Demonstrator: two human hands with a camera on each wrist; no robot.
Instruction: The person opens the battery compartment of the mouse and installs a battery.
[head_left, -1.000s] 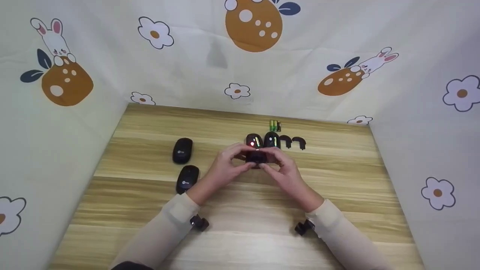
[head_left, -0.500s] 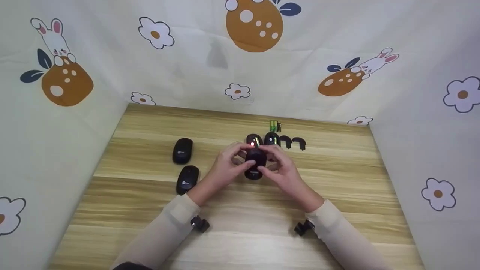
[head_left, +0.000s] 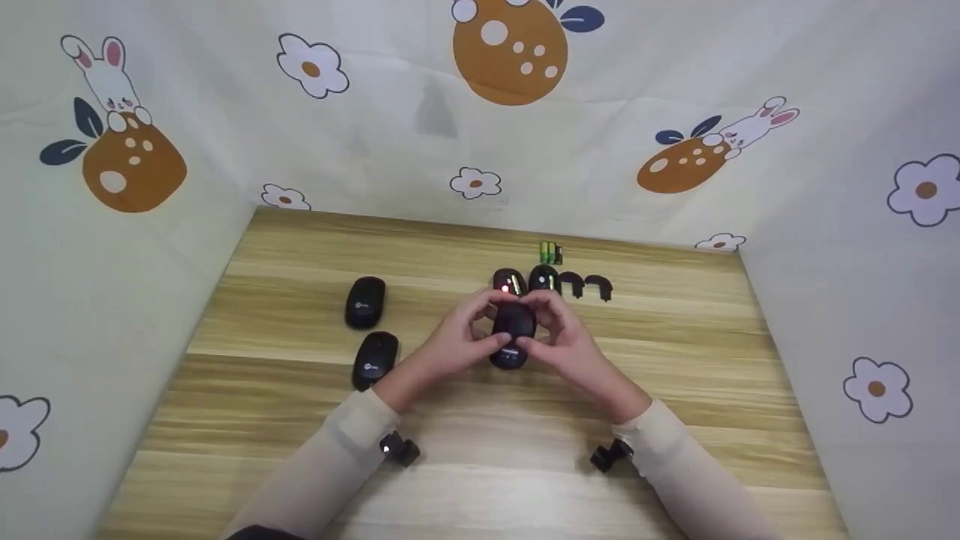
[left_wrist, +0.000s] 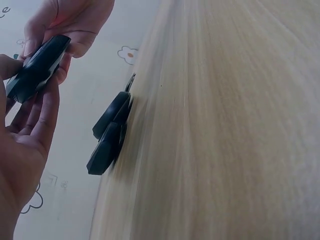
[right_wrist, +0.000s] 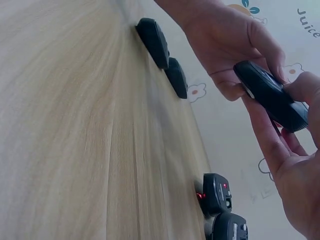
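Both hands hold a black computer mouse (head_left: 514, 321) above the table, its broad face toward the head camera. My left hand (head_left: 466, 330) grips its left side, thumb on the face and fingers curled around the far end. Mirroring that, my right hand (head_left: 561, 330) grips the right side with its thumb tip close to the other. In the left wrist view, the held mouse (left_wrist: 39, 69) appears edge-on, raised off the tabletop. Just beyond the hands lie two upturned mice, one with a glowing red light (head_left: 505, 288), the other mouse (head_left: 544, 277) right beside it.
Two detached black covers (head_left: 585, 285) lie right of the upturned mice, with several green-and-black batteries (head_left: 550, 253) behind. At left, two black mice (head_left: 365, 302) sit upright, the nearer mouse (head_left: 375, 360) close to my left forearm. A patterned cloth (head_left: 375, 135) encloses the wooden table (head_left: 480, 465).
The held mouse has turned from a foreshortened tilt to showing its broad face, and sits slightly nearer me. The thumbs have shifted over it. Everything on the table stays put.
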